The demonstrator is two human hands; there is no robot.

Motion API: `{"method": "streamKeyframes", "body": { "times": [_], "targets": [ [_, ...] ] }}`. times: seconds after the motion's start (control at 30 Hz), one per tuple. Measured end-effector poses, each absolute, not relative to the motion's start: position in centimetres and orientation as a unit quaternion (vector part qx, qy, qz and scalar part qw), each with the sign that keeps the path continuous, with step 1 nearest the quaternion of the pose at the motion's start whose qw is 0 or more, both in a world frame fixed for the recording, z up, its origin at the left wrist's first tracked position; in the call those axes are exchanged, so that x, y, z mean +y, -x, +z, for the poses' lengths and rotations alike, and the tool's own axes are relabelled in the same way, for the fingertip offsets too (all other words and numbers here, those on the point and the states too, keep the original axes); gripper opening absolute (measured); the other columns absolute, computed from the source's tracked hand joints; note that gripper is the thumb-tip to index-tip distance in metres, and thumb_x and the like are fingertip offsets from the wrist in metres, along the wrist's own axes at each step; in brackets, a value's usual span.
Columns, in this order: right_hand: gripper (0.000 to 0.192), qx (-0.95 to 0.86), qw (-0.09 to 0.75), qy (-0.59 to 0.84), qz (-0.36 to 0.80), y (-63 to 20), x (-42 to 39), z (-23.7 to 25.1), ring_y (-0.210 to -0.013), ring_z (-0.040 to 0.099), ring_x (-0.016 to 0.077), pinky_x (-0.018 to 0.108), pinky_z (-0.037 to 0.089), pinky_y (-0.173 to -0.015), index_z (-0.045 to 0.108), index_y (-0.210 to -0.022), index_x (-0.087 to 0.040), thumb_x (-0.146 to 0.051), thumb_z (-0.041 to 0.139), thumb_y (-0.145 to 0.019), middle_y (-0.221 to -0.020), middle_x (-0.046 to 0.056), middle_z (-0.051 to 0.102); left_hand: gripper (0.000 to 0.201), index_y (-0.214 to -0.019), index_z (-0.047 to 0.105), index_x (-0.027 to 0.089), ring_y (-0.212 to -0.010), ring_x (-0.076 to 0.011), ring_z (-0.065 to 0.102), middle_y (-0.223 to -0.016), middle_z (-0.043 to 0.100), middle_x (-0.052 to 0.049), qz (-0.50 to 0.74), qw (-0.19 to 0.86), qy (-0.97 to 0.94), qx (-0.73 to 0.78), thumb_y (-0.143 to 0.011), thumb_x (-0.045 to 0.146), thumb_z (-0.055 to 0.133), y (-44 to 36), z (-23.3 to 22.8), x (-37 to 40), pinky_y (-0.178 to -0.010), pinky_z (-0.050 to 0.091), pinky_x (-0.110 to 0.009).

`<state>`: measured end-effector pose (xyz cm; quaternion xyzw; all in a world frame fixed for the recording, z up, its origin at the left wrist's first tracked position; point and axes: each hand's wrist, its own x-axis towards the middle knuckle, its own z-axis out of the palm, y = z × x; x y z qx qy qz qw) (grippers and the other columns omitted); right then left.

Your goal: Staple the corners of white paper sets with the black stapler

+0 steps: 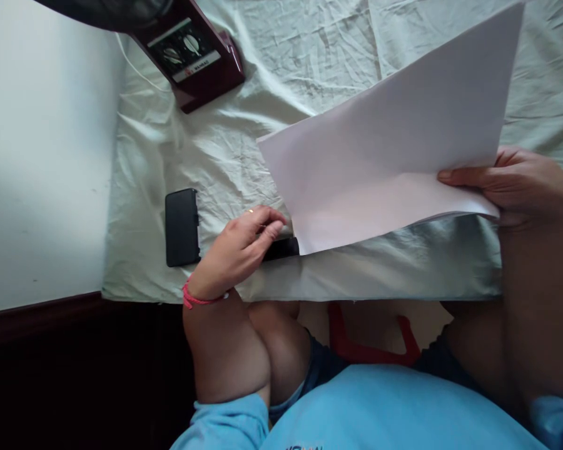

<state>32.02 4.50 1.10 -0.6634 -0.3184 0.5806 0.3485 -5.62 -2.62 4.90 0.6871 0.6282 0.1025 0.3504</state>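
- Seen from above, a person sits at a table draped in a wrinkled pale cloth (309,62).
- Right hand (516,184) pinches the near right corner of a white sheet of paper (385,150), thumb on top, holding it tilted up off the cloth.
- Left hand (237,250) rests curled on a black object (281,249) peeking out under the paper's near left corner; whether the fingers grip it is unclear.
- One black phone (182,227) lies just left of that hand; one dark red fan base (192,53) stands far left.
- Count: the paper may be one folded sheet or several.
- Risk: pinched at one corner, the paper could sag or crease.
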Motion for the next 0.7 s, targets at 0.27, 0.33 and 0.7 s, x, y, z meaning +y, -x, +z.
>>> {"method": "streamKeyframes", "body": {
  "times": [0.27, 0.33, 0.7],
  "targets": [
    [0.033, -0.325, 0.332, 0.700, 0.543, -32.7, 4.6, 1.9, -0.071, 0.070, 0.0177, 0.025, 0.058, -0.054, 0.081, -0.083, -0.017, -0.019, 0.096, -0.054, -0.096, 0.009, 0.079, 0.026, -0.090, 0.067, 0.022, -0.080, -0.0214, 0.059, -0.085, 0.069, -0.002, 0.099, 0.326, -0.673, 0.657, -0.099, 0.043, 0.055, 4.5, 4.2, -2.2, -0.082, 0.046, -0.034],
    [0.032, -0.330, 0.318, 0.705, 0.541, -32.9, 4.6, 2.1, -0.069, 0.070, 0.0184, 0.026, 0.056, -0.050, 0.082, -0.084, -0.016, -0.021, 0.096, -0.055, -0.094, 0.010, 0.078, 0.026, -0.090, 0.067, 0.023, -0.078, -0.0212, 0.059, -0.085, 0.069, -0.002, 0.101, 0.330, -0.672, 0.655, -0.099, 0.043, 0.055, 4.3, 4.2, -2.2, -0.081, 0.046, -0.033],
    [0.034, -0.355, 0.348, 0.671, 0.549, -33.0, 4.3, 1.7, -0.069, 0.069, 0.0158, 0.026, 0.057, -0.054, 0.081, -0.081, -0.017, -0.024, 0.098, -0.053, -0.091, 0.007, 0.078, 0.033, -0.087, 0.069, 0.023, -0.081, -0.0247, 0.064, -0.085, 0.075, -0.005, 0.070, 0.331, -0.669, 0.662, -0.098, 0.049, 0.053, 4.2, 3.5, -2.1, -0.079, 0.044, -0.037]
  ]
}}
